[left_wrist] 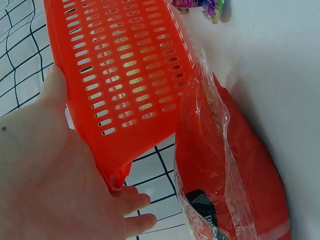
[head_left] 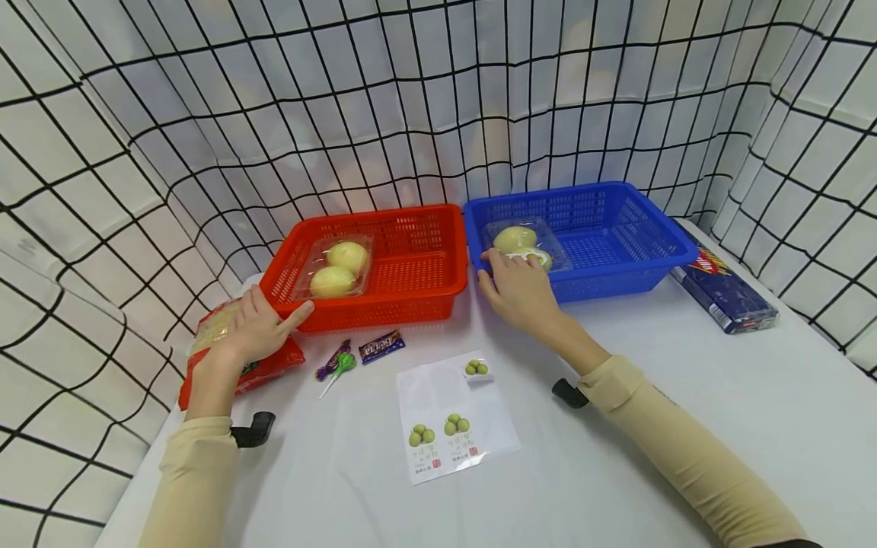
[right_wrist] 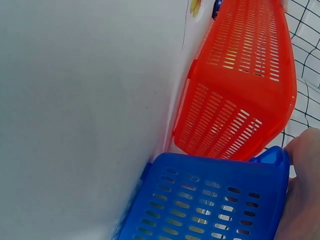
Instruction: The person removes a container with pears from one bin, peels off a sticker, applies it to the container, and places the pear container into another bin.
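My left hand (head_left: 255,329) rests on the near left corner of the red basket (head_left: 418,304), its thumb along the front rim. In the left wrist view its fingers (left_wrist: 132,202) lie beside the corner. Inside that basket, a clear pack holds two pale yellow-green fruits (head_left: 333,281). My right hand (head_left: 521,295) reaches over the front rim of the blue basket (head_left: 610,278). Its fingertips touch a white label (head_left: 526,253) on the nearer fruit in a second clear pack (head_left: 558,255). How firmly they press is hidden.
A red bag (head_left: 274,369) lies under and beside my left forearm. Near it are a green lollipop (head_left: 345,362), a purple-wrapped candy (head_left: 332,361) and a chocolate bar (head_left: 381,347). A label sheet (head_left: 445,396) lies centrally; a dark blue box (head_left: 729,297) stands right. Black netting (head_left: 438,80) encloses the table.
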The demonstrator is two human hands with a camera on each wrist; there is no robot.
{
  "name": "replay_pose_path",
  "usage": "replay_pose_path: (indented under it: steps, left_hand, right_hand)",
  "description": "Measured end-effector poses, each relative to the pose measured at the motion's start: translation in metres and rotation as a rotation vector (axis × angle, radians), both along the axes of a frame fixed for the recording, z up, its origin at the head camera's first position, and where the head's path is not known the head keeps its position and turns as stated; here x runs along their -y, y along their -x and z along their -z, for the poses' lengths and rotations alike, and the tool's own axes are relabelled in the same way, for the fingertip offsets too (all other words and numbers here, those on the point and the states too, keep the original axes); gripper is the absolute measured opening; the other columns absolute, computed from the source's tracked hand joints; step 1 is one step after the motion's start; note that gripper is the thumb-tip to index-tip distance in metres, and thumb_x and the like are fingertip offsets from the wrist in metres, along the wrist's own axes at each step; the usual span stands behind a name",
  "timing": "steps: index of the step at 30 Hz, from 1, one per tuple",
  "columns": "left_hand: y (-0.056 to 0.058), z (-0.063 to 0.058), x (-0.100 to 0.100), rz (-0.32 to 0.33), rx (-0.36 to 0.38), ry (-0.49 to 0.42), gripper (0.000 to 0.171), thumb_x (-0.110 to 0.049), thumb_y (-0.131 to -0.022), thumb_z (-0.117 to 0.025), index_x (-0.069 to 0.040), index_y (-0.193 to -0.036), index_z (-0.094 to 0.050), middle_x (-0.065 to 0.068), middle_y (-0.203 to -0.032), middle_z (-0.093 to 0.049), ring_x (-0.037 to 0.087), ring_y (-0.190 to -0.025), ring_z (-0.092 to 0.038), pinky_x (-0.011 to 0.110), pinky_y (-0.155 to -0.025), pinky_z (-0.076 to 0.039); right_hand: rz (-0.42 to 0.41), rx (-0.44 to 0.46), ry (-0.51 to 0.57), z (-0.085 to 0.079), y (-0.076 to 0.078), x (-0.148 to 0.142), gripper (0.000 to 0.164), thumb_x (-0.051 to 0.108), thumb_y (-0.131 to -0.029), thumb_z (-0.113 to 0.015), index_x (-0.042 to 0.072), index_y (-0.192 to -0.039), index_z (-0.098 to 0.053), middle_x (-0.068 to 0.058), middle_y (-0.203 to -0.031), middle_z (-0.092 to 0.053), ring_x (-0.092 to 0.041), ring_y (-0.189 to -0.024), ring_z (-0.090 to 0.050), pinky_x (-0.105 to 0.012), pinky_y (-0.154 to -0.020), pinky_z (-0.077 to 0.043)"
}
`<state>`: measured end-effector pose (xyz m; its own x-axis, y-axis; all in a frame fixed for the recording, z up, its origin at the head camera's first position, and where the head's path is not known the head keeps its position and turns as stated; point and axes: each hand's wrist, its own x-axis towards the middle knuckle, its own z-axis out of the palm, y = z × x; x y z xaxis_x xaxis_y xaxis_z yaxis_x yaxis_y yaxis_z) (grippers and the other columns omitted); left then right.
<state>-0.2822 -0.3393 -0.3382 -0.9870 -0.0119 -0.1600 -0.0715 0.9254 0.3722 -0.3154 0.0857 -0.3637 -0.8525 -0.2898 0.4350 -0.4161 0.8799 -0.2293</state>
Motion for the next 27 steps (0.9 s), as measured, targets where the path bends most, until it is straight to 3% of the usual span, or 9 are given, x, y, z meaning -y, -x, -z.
replay_pose_path:
  steps: [6, 14, 18, 27]
  left_hand:
    - [-0.006, -0.005, -0.002, -0.001, -0.018, 0.000, 0.131, -0.085, -0.090, -0.036, 0.016, -0.152, 0.022, 0.043, -0.159, 0.009, 0.063, -0.145, 0.002, 0.081, -0.117, -0.002]
    - [-0.004, -0.004, -0.005, -0.003, -0.023, 0.003, 0.132, -0.086, -0.090, -0.036, 0.015, -0.152, 0.021, 0.043, -0.159, 0.010, 0.062, -0.146, 0.001, 0.081, -0.117, -0.003]
    - [0.001, -0.002, -0.002, 0.001, -0.032, 0.003, 0.132, -0.086, -0.089, -0.035, 0.014, -0.152, 0.022, 0.042, -0.159, 0.009, 0.062, -0.145, 0.002, 0.082, -0.116, -0.003]
    - [0.004, 0.003, -0.003, 0.022, -0.006, -0.022, 0.132, -0.085, -0.090, -0.036, 0.015, -0.151, 0.024, 0.043, -0.159, 0.013, 0.063, -0.145, 0.006, 0.081, -0.117, -0.001]
  right_hand:
    - [0.004, 0.034, 0.044, -0.004, 0.000, 0.004, 0.041, 0.038, -0.108, -0.041, 0.012, -0.135, -0.056, -0.012, -0.133, -0.068, -0.036, -0.121, -0.064, -0.051, -0.102, -0.046]
    - [-0.029, 0.146, 0.206, -0.021, 0.004, 0.008, 0.047, 0.039, -0.107, -0.046, 0.007, -0.140, -0.053, -0.019, -0.142, -0.056, -0.038, -0.135, -0.047, -0.056, -0.116, -0.037]
    - [-0.073, 0.201, 0.282, -0.032, 0.012, 0.025, 0.051, 0.041, -0.106, -0.049, 0.007, -0.144, -0.048, -0.021, -0.146, -0.049, -0.040, -0.138, -0.040, -0.057, -0.118, -0.029]
    - [-0.091, 0.415, 0.159, -0.058, 0.041, 0.079, 0.074, 0.060, -0.101, -0.049, 0.011, -0.154, -0.034, -0.022, -0.154, -0.045, -0.042, -0.141, -0.043, -0.059, -0.118, -0.032]
